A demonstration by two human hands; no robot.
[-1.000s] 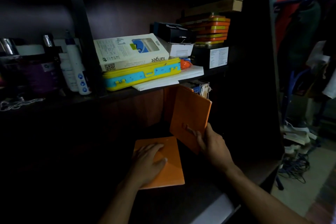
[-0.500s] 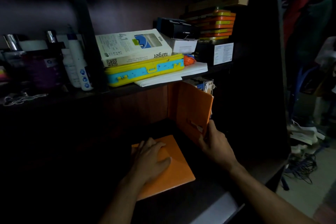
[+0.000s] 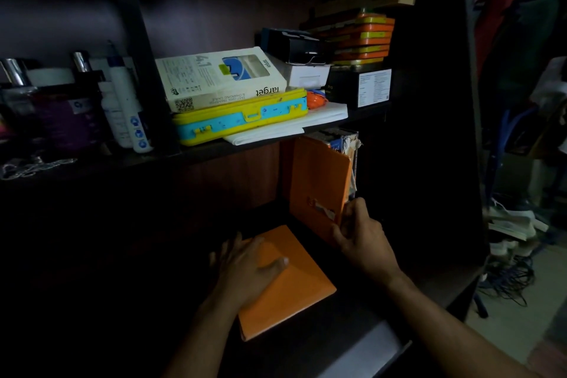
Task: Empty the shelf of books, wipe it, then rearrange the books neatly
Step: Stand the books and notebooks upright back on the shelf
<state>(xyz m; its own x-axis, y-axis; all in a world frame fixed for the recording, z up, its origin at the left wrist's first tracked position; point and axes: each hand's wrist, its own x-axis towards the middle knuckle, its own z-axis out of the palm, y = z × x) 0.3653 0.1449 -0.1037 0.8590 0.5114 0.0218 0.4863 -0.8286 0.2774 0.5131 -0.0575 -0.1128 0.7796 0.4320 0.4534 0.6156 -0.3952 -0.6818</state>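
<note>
Orange book (image 3: 294, 282) flat on dark lower shelf (image 3: 306, 347), 2nd orange book (image 3: 317, 181) upright by worn books (image 3: 343, 139) at rt

Dark open shelf bay (image 3: 153, 239) left of upright books (image 3: 316, 181)

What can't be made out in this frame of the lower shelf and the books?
Head view only, very dark:
- Lower shelf: its left part is lost in shadow, so any books or dust there are unseen.
- Upright orange book: no title is legible, and the right hand covers its lower corner.
- Books behind it: only their top edges show, so no count.
- Flat orange book: partly under the left hand.
</note>
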